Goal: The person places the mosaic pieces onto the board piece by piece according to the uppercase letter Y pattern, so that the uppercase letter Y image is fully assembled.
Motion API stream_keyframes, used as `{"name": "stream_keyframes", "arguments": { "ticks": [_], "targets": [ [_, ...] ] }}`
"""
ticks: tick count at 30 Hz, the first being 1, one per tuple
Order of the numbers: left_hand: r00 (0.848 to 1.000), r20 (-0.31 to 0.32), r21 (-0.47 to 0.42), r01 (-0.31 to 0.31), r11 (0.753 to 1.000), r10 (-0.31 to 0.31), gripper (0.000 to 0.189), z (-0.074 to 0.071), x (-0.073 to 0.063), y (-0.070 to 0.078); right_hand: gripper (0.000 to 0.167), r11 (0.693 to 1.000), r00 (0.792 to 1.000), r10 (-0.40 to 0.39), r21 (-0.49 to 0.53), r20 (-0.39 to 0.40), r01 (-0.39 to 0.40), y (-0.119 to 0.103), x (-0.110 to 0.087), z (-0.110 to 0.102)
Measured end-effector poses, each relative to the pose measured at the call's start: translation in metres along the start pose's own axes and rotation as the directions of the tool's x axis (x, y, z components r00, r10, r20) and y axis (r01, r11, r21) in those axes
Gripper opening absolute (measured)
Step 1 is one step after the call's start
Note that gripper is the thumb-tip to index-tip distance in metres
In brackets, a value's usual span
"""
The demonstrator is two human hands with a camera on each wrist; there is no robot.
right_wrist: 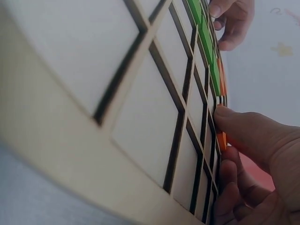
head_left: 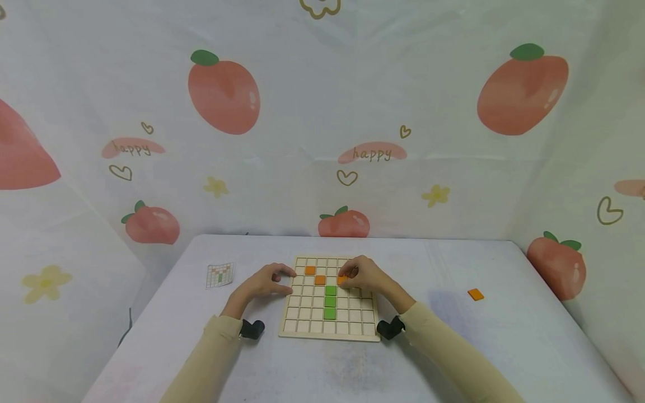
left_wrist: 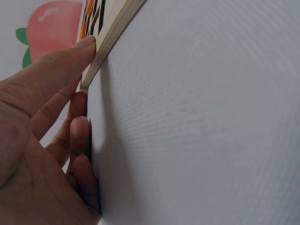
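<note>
A wooden grid board point(head_left: 329, 337) lies flat on the table. Two orange tiles, one upper left point(head_left: 310, 270) and one lower point(head_left: 319, 280), sit in its squares, and green tiles point(head_left: 330, 301) form a column below. My right hand point(head_left: 368, 274) pinches another orange tile point(right_wrist: 222, 140) between thumb and fingers, over a square in the board's upper right part; the fingers partly cover it. At the board's left edge, my left hand point(head_left: 267, 280) touches the rim with its thumb point(left_wrist: 70, 58) and forefinger, the other fingers bent loosely beside it.
A small pattern card point(head_left: 219, 275) with a coloured grid lies left of the board. One loose orange tile point(head_left: 476, 294) rests on the white table point(head_left: 322, 375) far to the right. A fruit-printed cloth point(head_left: 302, 112) hangs behind the table.
</note>
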State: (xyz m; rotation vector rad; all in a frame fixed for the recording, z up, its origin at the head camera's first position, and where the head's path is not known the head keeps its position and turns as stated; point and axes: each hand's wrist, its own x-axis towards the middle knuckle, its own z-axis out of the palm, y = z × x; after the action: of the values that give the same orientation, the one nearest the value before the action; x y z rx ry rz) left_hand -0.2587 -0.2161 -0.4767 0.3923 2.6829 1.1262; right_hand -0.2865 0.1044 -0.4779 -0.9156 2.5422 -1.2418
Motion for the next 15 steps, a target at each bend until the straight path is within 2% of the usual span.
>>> {"name": "stream_keyframes", "arguments": {
  "ticks": [7, 15],
  "targets": [
    [1.0, 0.0, -0.004, 0.0, 1.0, 0.0, 0.035, -0.001, -0.001, 0.002, 0.019, 1.0, 1.0, -0.017, 0.01, 0.021, 0.017, 0.001, 0.001, -0.003],
    [1.0, 0.0, -0.01, 0.025, 1.0, -0.025, 0.034, 0.0, -0.001, 0.001, 0.022, 0.999, 1.0, 0.007, 0.032, 0.025, -0.008, 0.001, -0.003, -0.015]
  ]
}}
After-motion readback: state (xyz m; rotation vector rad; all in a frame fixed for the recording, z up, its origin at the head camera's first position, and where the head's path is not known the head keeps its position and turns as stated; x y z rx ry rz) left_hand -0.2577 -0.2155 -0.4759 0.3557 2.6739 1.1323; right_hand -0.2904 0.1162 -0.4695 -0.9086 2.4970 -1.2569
